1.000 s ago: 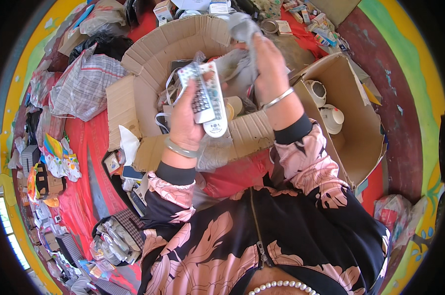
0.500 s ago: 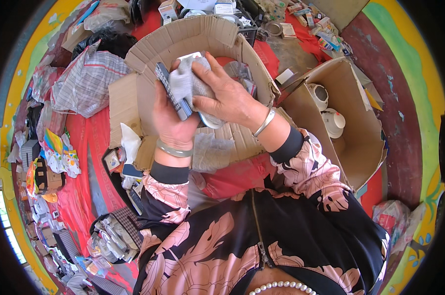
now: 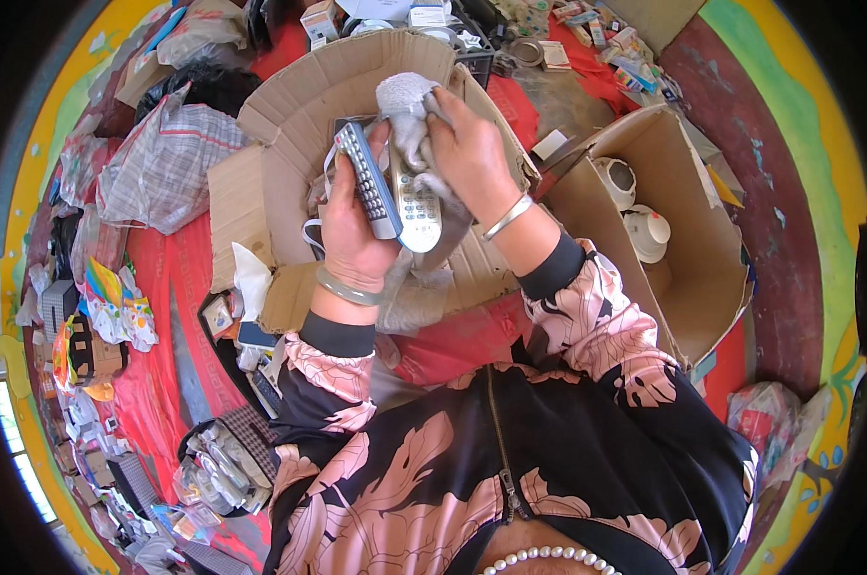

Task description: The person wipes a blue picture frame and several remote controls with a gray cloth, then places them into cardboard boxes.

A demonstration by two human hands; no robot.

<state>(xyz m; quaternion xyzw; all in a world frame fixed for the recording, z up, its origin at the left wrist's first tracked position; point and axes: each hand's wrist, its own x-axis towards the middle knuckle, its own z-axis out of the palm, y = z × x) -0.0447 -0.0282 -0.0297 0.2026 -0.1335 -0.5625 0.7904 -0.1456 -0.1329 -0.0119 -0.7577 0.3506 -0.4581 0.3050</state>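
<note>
Two remote controls rest side by side in my left hand (image 3: 355,241), which is closed around them. One is a dark grey-blue remote (image 3: 368,182) with rows of pale buttons. The other, a white remote (image 3: 419,218), lies to its right, its upper part covered by a grey cloth (image 3: 407,101). My right hand (image 3: 473,158) grips that cloth, which looks crumpled and hangs down over the white remote. Both hands are above a large open cardboard box (image 3: 347,72). Items inside the box are mostly hidden behind my hands.
A second cardboard box (image 3: 706,249) at the right holds two white cup-like objects (image 3: 647,233). A checked bag (image 3: 165,168) stands at the left. Below it, a basket of pale wrapped items (image 3: 224,465) sits near red sheeting (image 3: 146,383). Small boxes (image 3: 635,67) lie at the far right.
My right hand has drawn the cloth upward and right, uncovering the white remote's buttons. My left hand has shifted slightly right, and the dark remote's button face now shows more.
</note>
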